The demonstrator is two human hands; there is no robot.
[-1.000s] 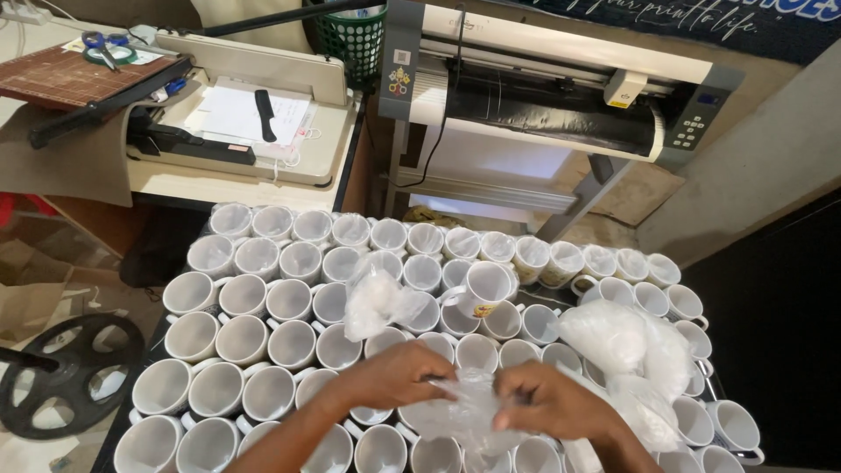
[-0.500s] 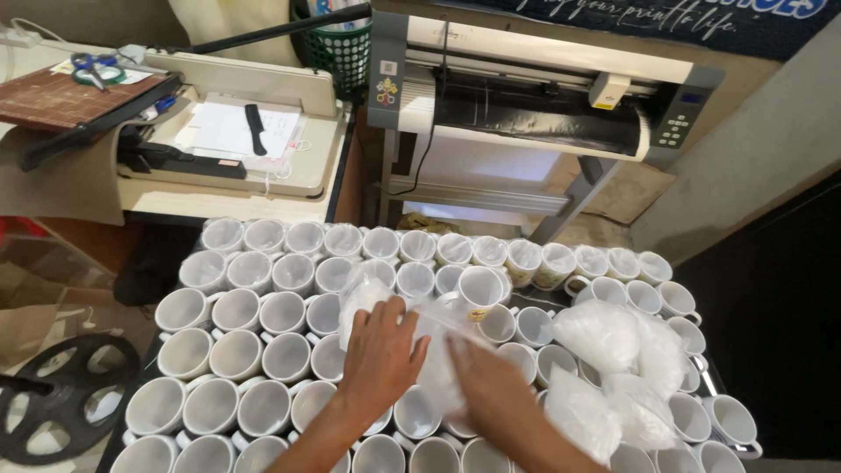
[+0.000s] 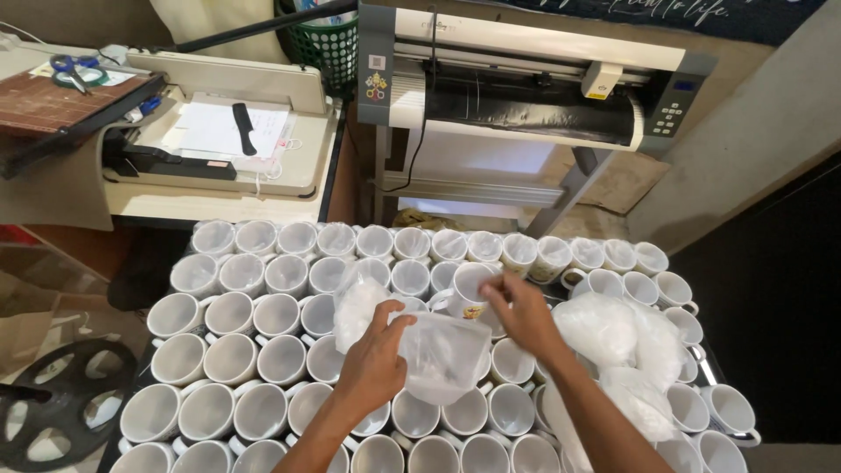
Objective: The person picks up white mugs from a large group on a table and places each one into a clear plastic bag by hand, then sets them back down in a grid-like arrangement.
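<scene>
The person stands over a dense spread of white mugs [image 3: 263,359] set mouth-up in rows, many with plastic wrap over or around them. The left hand [image 3: 375,357] holds a clear plastic bag [image 3: 442,355] out over the middle of the rows, its fingers closed on the bag's left edge so the mouth faces the other hand. The right hand [image 3: 526,311] is at a printed mug [image 3: 464,293] that sits slightly raised among the others, just beyond the bag — fingers curled at its rim, though I cannot tell whether they have a firm pinch on it or only touch it.

It looks like the bagging step: one mug being taken up while the bag is held ready for it. The next move, I would judge, calls for lifting that mug clear of its neighbours without knocking them, and for the left fingers to spread the bag's mouth wide enough to take it — handle and all.

A heap of spare bags [image 3: 622,342] lies on the mugs to the right. Behind stand a vinyl cutter [image 3: 526,79] and a paper trimmer [image 3: 228,140].
</scene>
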